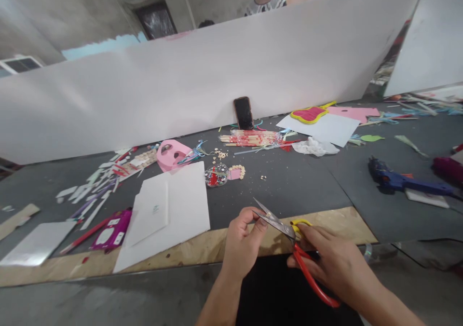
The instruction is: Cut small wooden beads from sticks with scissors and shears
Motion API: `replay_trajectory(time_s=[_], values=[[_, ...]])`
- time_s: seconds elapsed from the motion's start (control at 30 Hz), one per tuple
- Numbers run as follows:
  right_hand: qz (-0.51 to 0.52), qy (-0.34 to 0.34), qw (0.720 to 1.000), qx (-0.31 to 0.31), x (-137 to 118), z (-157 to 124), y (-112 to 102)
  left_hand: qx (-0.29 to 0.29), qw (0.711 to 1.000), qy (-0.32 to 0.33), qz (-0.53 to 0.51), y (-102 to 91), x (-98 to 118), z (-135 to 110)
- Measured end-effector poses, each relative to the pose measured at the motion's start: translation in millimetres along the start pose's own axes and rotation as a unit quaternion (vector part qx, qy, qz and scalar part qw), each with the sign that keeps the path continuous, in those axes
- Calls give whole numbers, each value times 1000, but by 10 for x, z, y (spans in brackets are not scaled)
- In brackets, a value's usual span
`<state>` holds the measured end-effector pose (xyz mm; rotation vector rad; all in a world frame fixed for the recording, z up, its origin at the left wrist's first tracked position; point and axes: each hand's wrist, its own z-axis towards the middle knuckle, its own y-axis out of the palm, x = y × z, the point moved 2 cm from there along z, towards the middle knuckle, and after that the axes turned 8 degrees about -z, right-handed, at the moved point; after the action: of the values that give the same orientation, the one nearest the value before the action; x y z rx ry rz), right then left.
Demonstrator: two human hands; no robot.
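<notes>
Steel scissors [280, 225], likely stiff (best held by the handles [308, 272]), filled my right hand [331, 251] over the surface's [296, 186] near edge; my left hand's [243, 241] hold I couldn't tell.

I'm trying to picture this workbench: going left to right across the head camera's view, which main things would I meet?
Purple packet → pink cut-out → phone → scissors, held in the right hand → blue glue gun.

A dark phone [243, 113] leans against a white partition [162, 89]; a blue tool [407, 181], perhaps a glue gun, lies on the bench [318, 188].
</notes>
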<state>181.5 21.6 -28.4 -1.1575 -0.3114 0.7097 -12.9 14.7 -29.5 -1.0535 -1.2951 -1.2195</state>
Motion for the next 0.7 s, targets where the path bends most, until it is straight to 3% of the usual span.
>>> replay_trajectory(time_s=[0.43,0.7], values=[[14,19,999,-46,23,26,-28,46,993,26,103,3,106,-46],[9,29,999,-11,43,-10,-4,120,960,139,211,35,63,-66]])
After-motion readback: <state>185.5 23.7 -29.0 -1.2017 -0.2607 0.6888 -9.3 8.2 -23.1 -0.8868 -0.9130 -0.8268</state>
